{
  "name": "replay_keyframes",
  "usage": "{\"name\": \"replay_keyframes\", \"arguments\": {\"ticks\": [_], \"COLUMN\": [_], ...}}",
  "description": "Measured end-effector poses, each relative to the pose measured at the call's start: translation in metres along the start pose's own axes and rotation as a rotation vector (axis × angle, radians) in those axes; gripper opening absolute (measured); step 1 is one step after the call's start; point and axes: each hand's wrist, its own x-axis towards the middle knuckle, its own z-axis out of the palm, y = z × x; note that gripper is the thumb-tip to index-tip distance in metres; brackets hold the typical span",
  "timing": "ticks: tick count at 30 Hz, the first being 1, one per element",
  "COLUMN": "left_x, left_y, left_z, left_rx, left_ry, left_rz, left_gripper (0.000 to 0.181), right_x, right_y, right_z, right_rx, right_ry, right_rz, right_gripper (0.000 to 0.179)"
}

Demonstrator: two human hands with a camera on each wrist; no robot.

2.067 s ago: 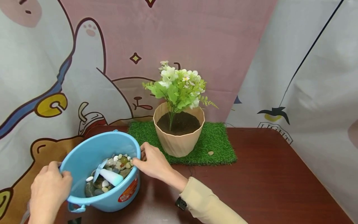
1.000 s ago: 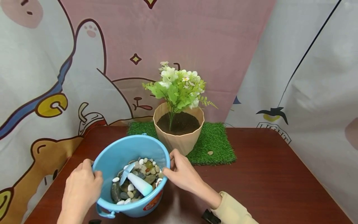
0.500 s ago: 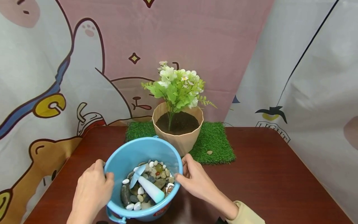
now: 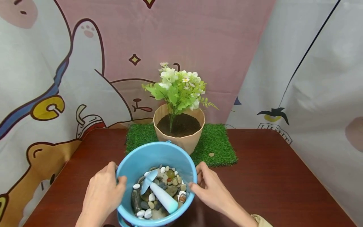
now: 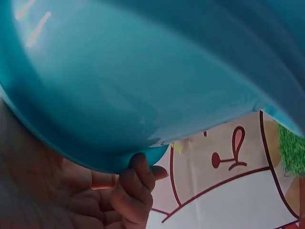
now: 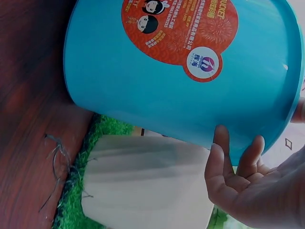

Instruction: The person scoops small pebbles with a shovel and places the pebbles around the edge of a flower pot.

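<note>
A light blue plastic bucket (image 4: 158, 154) stands between my hands at the front middle of the table. Inside lie several pebbles (image 4: 171, 190), white, grey and brown. On top of them rests a small toy shovel (image 4: 164, 197) with a pale blue blade and a whitish handle ending in teal. My left hand (image 4: 102, 190) grips the left rim, fingers bent under it in the left wrist view. My right hand (image 4: 212, 190) holds the right rim, thumb on top and fingers bent against the outer wall. Whether the bucket's base touches the table cannot be told.
Directly behind the bucket, a beige flowerpot (image 4: 185, 143) with soil and white-flowered greenery (image 4: 180, 90) stands on an artificial grass mat (image 4: 221, 145). One pebble (image 4: 211, 154) lies on that mat. The brown table (image 4: 269, 176) extends right; a printed cloth (image 4: 198, 37) hangs behind.
Both hands have carried the bucket rightward, with the pebbles and toy shovel in it, from the table's left side to in front of the flowerpot. The hands keep hold of the rim.
</note>
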Motion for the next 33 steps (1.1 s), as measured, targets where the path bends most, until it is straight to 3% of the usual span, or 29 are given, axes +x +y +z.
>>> {"name": "replay_keyframes", "arguments": {"ticks": [6, 13, 17, 26, 30, 33], "left_x": [-0.001, 0.002, 0.004, 0.014, 0.019, 0.020], "left_y": [0.010, 0.023, 0.030, 0.047, 0.051, 0.052], "left_z": [0.006, 0.011, 0.015, 0.028, 0.033, 0.033], "left_rx": [-0.011, -0.013, -0.030, -0.090, -0.103, -0.100], "left_ry": [0.081, 0.048, 0.065, 0.092, 0.099, 0.104], "left_rz": [0.101, 0.124, 0.155, 0.194, 0.190, 0.185], "left_gripper": [0.010, 0.011, 0.009, 0.005, 0.004, 0.005], "right_x": [-0.011, -0.021, -0.025, -0.031, -0.030, -0.026], "right_y": [0.002, 0.003, 0.003, 0.009, 0.007, -0.001], "right_z": [-0.008, -0.018, -0.025, -0.041, -0.048, -0.053], "right_rx": [0.018, 0.015, -0.001, -0.071, -0.134, -0.302], "right_ry": [0.016, 0.000, -0.017, 0.015, 0.005, -0.006], "right_rz": [-0.008, 0.071, 0.148, 0.208, 0.243, 0.278], "right_gripper": [0.022, 0.024, 0.025, 0.026, 0.027, 0.029]}}
